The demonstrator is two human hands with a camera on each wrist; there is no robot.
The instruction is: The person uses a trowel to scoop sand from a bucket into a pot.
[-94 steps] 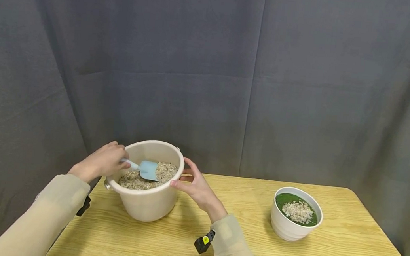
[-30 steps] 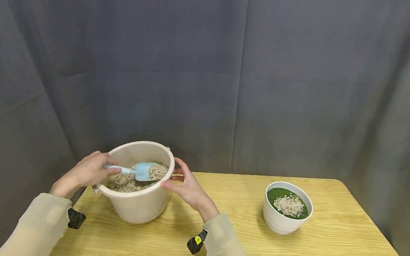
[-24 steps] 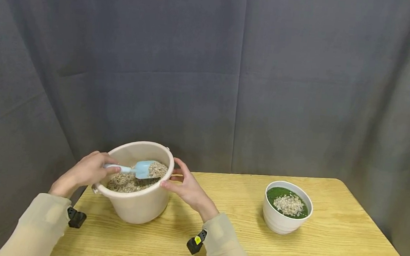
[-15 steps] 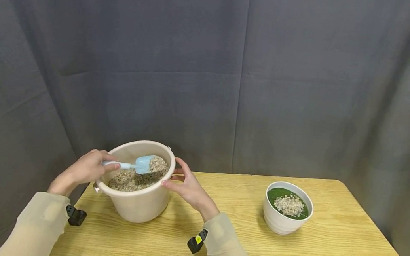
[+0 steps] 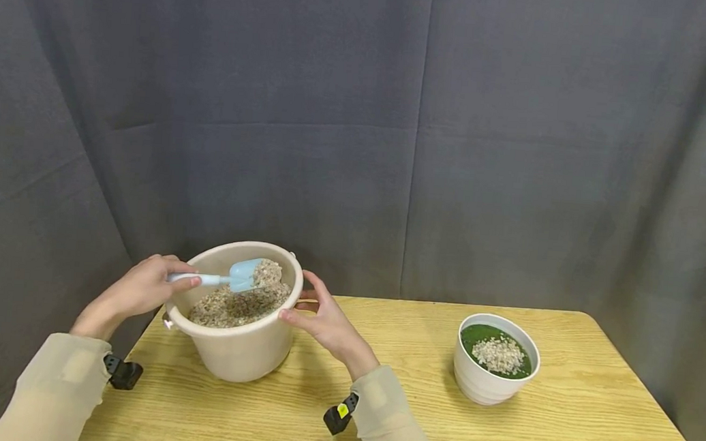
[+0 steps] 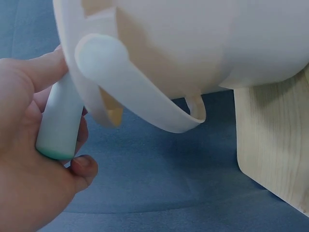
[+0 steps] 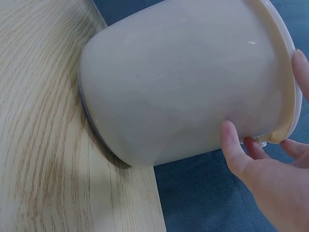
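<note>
- Scoop, pale blue, loaded with gravel: in my head view I see it raised just above the gravel fill inside the cream bucket, blade pointing to the right.
- My left hand curls its fingers round the scoop's handle at the bucket's left rim; that grip is closed on the handle.
- My right hand rests against the bucket's right side, thumb at the rim, fingers fairly straight along the wall, so that grip is spread and pressing.
- Bucket stands near the left end of the wooden tabletop; well apart to the right sits a white bowl with a green filling and a small heap of gravel on top. A dark grey curtain hangs behind.
- In my left wrist view, I see the left hand wrapped round the scoop's handle, thumb on top, just beside the bucket's swing handle and its pivot. The tabletop edge shows at the right.
- In my right wrist view, I see the right hand with its thumb flat on the bucket wall just under the rim, a fingertip on the rim's outer edge. The bucket's base sits on the tabletop close to its edge.
</note>
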